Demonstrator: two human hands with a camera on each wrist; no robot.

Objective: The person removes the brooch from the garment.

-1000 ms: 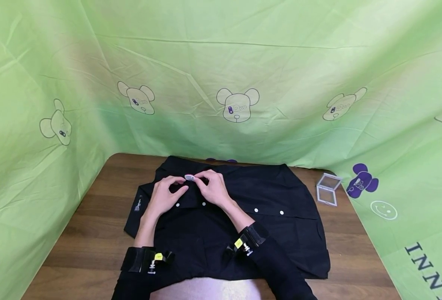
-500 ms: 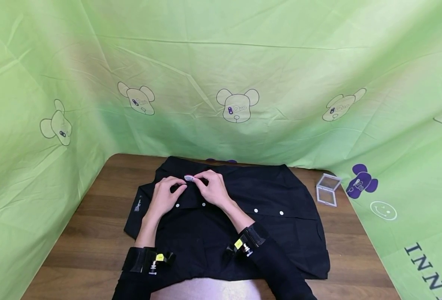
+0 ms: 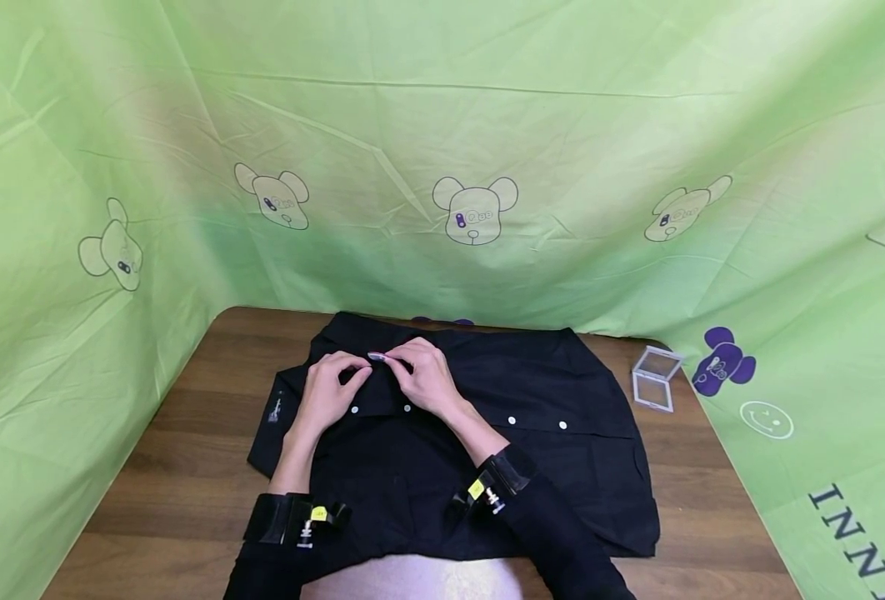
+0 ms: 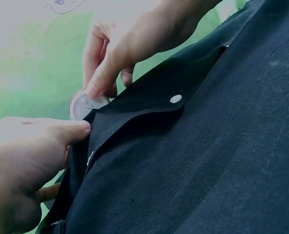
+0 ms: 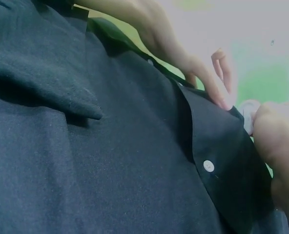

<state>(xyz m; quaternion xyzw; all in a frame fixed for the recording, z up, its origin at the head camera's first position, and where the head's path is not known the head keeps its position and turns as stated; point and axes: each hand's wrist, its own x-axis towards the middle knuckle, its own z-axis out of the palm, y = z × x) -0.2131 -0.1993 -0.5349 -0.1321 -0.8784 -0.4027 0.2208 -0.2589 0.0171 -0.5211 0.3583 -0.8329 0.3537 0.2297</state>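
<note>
A black shirt with white buttons lies spread over the table. My right hand pinches a round badge, which looks nearly edge-on in the head view. Its pale back, with a thin pin line, faces the left wrist view, where the badge meets a raised fold of the shirt. My left hand pinches that fold just left of the badge, thumb on the near side. Some of its fingers are hidden behind the cloth. Whether the pin passes through the fabric cannot be seen.
A small clear hinged case stands with its lid up at the right rear of the wooden table. A green printed curtain hangs behind the table and along both sides.
The badge has tilted from showing its pale face to nearly edge-on. My left fingertips have drawn closer together and shifted slightly right. The shirt and case stay put.
</note>
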